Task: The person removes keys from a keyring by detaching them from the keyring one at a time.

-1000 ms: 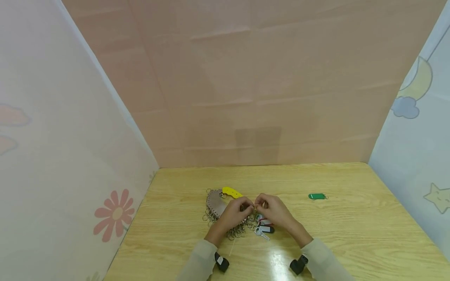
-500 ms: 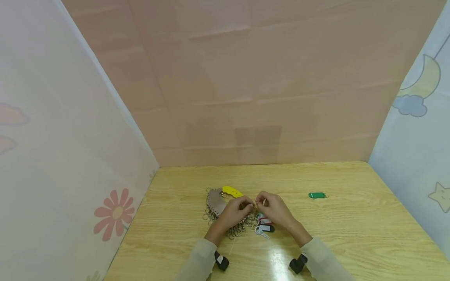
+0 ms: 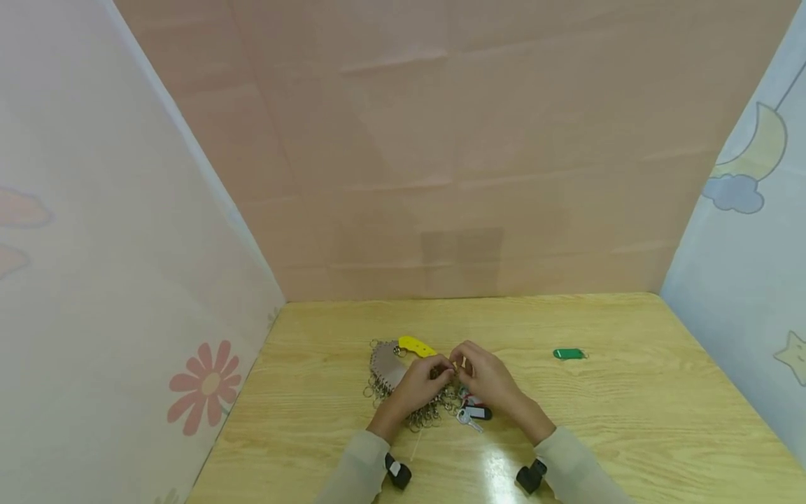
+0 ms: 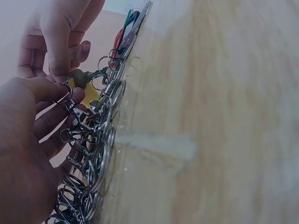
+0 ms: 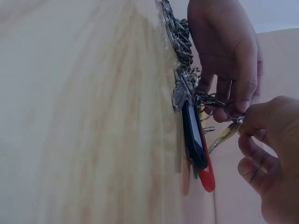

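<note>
At the table's middle, my left hand point(image 3: 412, 386) and right hand point(image 3: 491, 376) meet fingertip to fingertip. A small metal split ring point(image 4: 65, 94), on a clip of the key holder, is pinched by the left thumb and fingers. The right thumb and index finger pinch the same spot, where a key point(image 5: 224, 137) hangs from the ring area; its exact attachment is hidden. Under the left hand lies the curved grey key holder point(image 3: 385, 360), fringed with clips and rings, with a yellow handle point(image 3: 415, 345). Below the right hand lie a black key tag point(image 3: 480, 413) and a silver key point(image 3: 467, 418).
A green key tag point(image 3: 569, 353) lies apart at the right on the wooden table point(image 3: 630, 420). A red tag point(image 5: 207, 179) sits beside the black one. A thin pale strip point(image 3: 416, 444) lies nearer the front. Partition walls border the back and sides.
My right hand has shifted slightly left, its fingers coming closer over the left fingertips. The left hand keeps its pinch almost in place. Key holder and tags lie about where they were.
</note>
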`<state>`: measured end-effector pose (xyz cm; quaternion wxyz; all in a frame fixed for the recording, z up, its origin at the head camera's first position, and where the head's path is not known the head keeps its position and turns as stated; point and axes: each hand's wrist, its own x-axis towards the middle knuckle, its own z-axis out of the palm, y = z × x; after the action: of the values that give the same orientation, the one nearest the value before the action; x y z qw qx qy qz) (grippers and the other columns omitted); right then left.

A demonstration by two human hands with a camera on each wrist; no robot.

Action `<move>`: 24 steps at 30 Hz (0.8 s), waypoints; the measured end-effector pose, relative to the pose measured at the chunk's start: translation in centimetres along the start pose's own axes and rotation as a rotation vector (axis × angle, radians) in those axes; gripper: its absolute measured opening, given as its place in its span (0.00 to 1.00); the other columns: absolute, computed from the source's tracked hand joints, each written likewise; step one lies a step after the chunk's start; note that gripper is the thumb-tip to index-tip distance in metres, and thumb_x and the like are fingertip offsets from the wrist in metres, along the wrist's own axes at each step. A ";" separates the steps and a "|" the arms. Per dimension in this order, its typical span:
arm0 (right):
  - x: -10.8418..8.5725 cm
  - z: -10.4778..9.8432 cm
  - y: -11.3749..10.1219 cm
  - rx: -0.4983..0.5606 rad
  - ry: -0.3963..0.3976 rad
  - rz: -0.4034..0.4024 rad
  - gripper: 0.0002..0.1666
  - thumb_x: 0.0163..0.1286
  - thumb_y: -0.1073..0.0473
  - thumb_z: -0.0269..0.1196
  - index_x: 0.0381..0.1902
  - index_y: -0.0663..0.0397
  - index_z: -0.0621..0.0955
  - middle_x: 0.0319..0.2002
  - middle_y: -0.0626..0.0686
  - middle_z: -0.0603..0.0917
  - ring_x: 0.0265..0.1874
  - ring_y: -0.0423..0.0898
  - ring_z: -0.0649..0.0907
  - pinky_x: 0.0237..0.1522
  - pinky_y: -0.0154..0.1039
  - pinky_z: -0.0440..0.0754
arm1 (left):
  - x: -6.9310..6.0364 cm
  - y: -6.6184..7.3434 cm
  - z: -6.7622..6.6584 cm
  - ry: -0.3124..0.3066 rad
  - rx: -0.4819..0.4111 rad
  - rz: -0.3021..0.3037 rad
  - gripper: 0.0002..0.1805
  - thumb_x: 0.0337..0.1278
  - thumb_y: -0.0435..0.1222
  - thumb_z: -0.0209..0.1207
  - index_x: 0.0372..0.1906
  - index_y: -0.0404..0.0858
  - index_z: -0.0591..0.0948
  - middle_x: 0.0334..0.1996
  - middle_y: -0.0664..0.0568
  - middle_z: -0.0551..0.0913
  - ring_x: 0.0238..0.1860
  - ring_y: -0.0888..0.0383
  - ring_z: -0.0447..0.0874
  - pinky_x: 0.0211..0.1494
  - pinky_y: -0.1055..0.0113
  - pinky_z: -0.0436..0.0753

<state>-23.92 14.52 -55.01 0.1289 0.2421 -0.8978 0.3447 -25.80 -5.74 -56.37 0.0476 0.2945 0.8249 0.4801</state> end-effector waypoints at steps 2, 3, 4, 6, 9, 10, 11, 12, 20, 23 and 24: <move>0.0 0.1 0.0 -0.015 -0.004 -0.006 0.19 0.66 0.72 0.71 0.44 0.42 0.81 0.37 0.43 0.81 0.28 0.31 0.74 0.28 0.30 0.75 | 0.0 0.0 0.0 -0.001 -0.001 -0.003 0.08 0.81 0.38 0.58 0.46 0.42 0.87 0.38 0.51 0.89 0.34 0.70 0.75 0.40 0.73 0.79; 0.0 0.1 0.1 -0.019 -0.004 -0.011 0.19 0.65 0.73 0.71 0.44 0.43 0.81 0.36 0.44 0.80 0.28 0.32 0.74 0.27 0.29 0.75 | 0.0 0.0 0.1 -0.001 -0.001 -0.006 0.08 0.81 0.37 0.58 0.46 0.42 0.87 0.38 0.52 0.89 0.34 0.70 0.76 0.40 0.74 0.79; 0.0 0.1 0.0 -0.024 -0.003 -0.021 0.19 0.64 0.73 0.71 0.44 0.44 0.81 0.36 0.44 0.80 0.28 0.32 0.74 0.27 0.29 0.75 | 0.0 0.0 0.1 0.000 -0.002 -0.007 0.08 0.81 0.37 0.58 0.46 0.42 0.87 0.38 0.52 0.89 0.34 0.70 0.75 0.40 0.74 0.79; 0.1 0.2 0.0 -0.031 0.005 -0.043 0.19 0.63 0.74 0.71 0.43 0.45 0.81 0.35 0.45 0.80 0.28 0.33 0.74 0.27 0.29 0.74 | 0.0 -0.1 0.1 0.003 -0.004 -0.009 0.08 0.80 0.37 0.59 0.46 0.43 0.87 0.38 0.53 0.88 0.34 0.71 0.75 0.40 0.74 0.78; 0.2 0.2 0.0 -0.030 0.016 -0.065 0.19 0.62 0.75 0.71 0.42 0.47 0.81 0.34 0.45 0.79 0.28 0.34 0.74 0.28 0.30 0.74 | 0.0 -0.1 0.1 0.005 -0.007 -0.004 0.07 0.80 0.36 0.59 0.45 0.42 0.87 0.37 0.53 0.88 0.33 0.71 0.74 0.39 0.74 0.78; 0.2 0.2 0.0 -0.026 0.016 -0.066 0.19 0.62 0.75 0.71 0.42 0.47 0.81 0.34 0.46 0.80 0.29 0.34 0.74 0.28 0.30 0.74 | 0.0 -0.1 0.1 0.004 -0.008 -0.005 0.08 0.80 0.36 0.59 0.45 0.42 0.88 0.37 0.53 0.88 0.33 0.71 0.74 0.39 0.74 0.78; 0.2 0.1 0.0 -0.022 0.016 -0.066 0.19 0.62 0.75 0.71 0.42 0.48 0.81 0.34 0.46 0.79 0.29 0.34 0.74 0.29 0.30 0.74 | 0.0 -0.1 0.1 0.003 -0.008 -0.005 0.08 0.80 0.37 0.59 0.45 0.42 0.88 0.37 0.53 0.88 0.33 0.71 0.74 0.39 0.74 0.78; 0.2 0.1 0.0 -0.017 0.017 -0.067 0.19 0.62 0.76 0.70 0.42 0.48 0.81 0.34 0.46 0.79 0.29 0.34 0.74 0.29 0.30 0.75 | 0.0 -0.1 0.1 0.001 -0.008 -0.006 0.08 0.80 0.37 0.59 0.46 0.42 0.88 0.38 0.52 0.88 0.33 0.71 0.74 0.39 0.74 0.78; 0.2 -0.1 -0.1 -0.011 0.037 -0.085 0.19 0.60 0.76 0.71 0.42 0.49 0.82 0.33 0.43 0.79 0.28 0.32 0.72 0.29 0.30 0.75 | -0.1 -0.1 0.1 0.006 -0.012 -0.007 0.08 0.80 0.37 0.58 0.46 0.42 0.87 0.37 0.52 0.88 0.33 0.71 0.74 0.39 0.74 0.78; 0.2 -0.2 0.0 0.018 0.014 -0.086 0.18 0.61 0.76 0.70 0.42 0.50 0.82 0.33 0.44 0.79 0.29 0.32 0.72 0.29 0.30 0.76 | 0.0 -0.1 0.1 0.014 -0.016 -0.022 0.08 0.80 0.37 0.59 0.45 0.42 0.87 0.37 0.53 0.89 0.33 0.71 0.75 0.40 0.74 0.78; 0.3 -0.2 0.0 0.032 0.001 -0.084 0.18 0.62 0.76 0.69 0.43 0.51 0.82 0.34 0.44 0.79 0.29 0.32 0.73 0.30 0.30 0.76 | 0.0 0.0 0.1 0.017 -0.013 -0.024 0.08 0.80 0.36 0.59 0.45 0.42 0.88 0.38 0.53 0.89 0.34 0.70 0.75 0.40 0.74 0.79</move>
<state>-24.11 14.57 -54.75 0.1397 0.2817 -0.8810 0.3534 -25.76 -5.67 -56.48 0.0482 0.2801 0.8256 0.4875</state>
